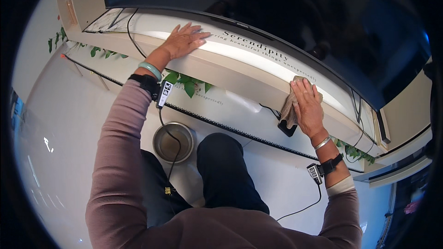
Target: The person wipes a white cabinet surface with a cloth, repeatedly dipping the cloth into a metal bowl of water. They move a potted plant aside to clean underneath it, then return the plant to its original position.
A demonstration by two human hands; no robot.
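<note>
A long pale shelf (238,67) with a white printed cover runs below a large dark television (263,14). My left hand (185,41) rests on the shelf's left part, palm down with fingers spread and holding nothing. Farther right, my right hand (306,105) presses a brown cloth (289,109) against the shelf's top and front edge. Part of the cloth hangs over the front, and part is hidden under the palm. Both wrists carry strapped devices with cables.
A metal basin (173,142) with murky liquid stands on the floor by my legs. Below the shelf is a lower surface with a black-trimmed edge (221,124), green leaves (188,84) and a black device (287,128). A black cable (130,27) hangs at the left.
</note>
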